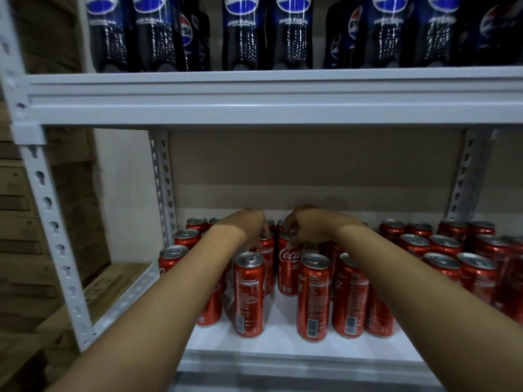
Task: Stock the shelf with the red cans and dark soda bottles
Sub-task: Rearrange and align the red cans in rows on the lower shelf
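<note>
At mid-frame the left hand [249, 224] curls its fingers down over the top of one red can [266, 258], gripping it; the right hand [304, 226] likewise pinches the rim of the neighbouring Coca-Cola can [288, 267]. Both cans stand upright on the white lower shelf [283, 338] among roughly thirty red cans [447, 247] — too crowded to count exactly. On the upper shelf [254, 91], across the frame's top, stand about ten dark soda bottles [240, 32]. Wooden planks [25, 222] fill the left edge — a cardboard-brown panel [311, 159] backs the shelf.

Bottles [240, 32] cropped at top; hands [246, 224] hide rear cans [198, 223]
</note>
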